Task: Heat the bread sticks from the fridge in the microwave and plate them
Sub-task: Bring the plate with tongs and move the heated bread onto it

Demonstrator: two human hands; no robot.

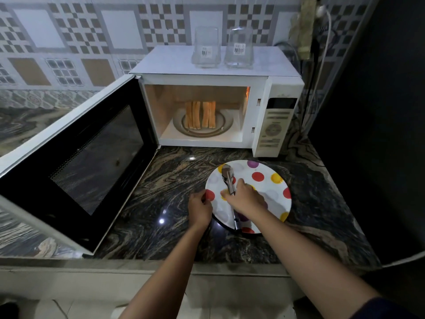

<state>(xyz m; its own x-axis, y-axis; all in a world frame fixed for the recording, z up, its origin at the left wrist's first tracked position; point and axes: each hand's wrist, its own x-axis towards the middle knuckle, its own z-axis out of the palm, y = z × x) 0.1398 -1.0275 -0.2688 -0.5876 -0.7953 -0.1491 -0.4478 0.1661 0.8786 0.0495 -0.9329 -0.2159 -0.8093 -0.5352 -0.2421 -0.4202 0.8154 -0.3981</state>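
Several golden bread sticks (201, 114) lie side by side on the glass turntable inside the lit white microwave (279, 87), whose door (76, 155) hangs wide open to the left. On the counter in front sits a white plate (268, 180) with coloured dots. Metal tongs (228, 178) rest on the plate. My right hand (247, 199) is closed around the tongs' middle. My left hand (199, 208) grips the plate's left rim.
Two clear glass jars (206, 48) (239, 48) stand on top of the microwave. The dark marbled counter (174, 180) runs to a front edge near me. A dark wall bounds the right side, with cables (322, 65) behind the microwave.
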